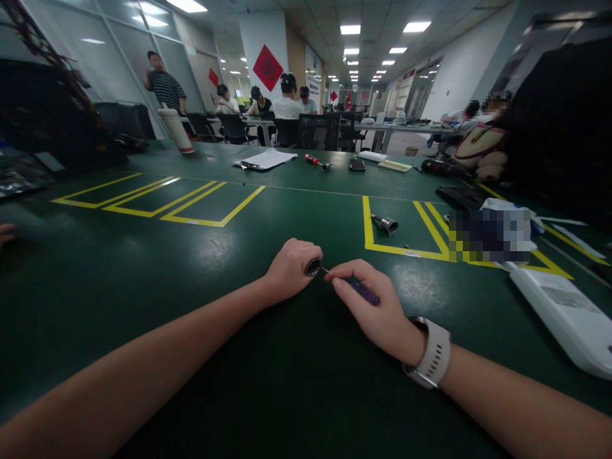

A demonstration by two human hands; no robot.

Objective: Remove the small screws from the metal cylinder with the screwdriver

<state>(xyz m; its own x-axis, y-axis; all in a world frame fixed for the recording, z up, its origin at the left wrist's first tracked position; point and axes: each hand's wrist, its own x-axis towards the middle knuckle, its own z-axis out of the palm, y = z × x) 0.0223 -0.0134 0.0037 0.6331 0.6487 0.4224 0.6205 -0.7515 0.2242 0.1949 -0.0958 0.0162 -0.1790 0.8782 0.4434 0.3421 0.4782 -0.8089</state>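
Note:
My left hand (290, 271) is closed around a hollow round metal part (313, 267), its open end turned toward my right hand. Most of that part is hidden by my fingers. In my right hand (368, 296) is a screwdriver (366, 293) with a dark purple handle, pinched between thumb and fingers. Its thin shaft points left to the mouth of the metal part; whether the tip touches anything inside I cannot tell. A similar shiny metal part (386, 224) with a thin stem lies beyond, inside a yellow taped box. A tiny dark piece (406, 246) lies near it.
Yellow tape (191, 222) marks boxes on the green table (201, 363). Farther back are a clipboard with papers (268, 159), a red-handled tool (313, 159), a dark phone-like object (357, 164) and a white tumbler (176, 129). A white device (564, 319) lies at right. Another person's hand (6, 233) shows at left.

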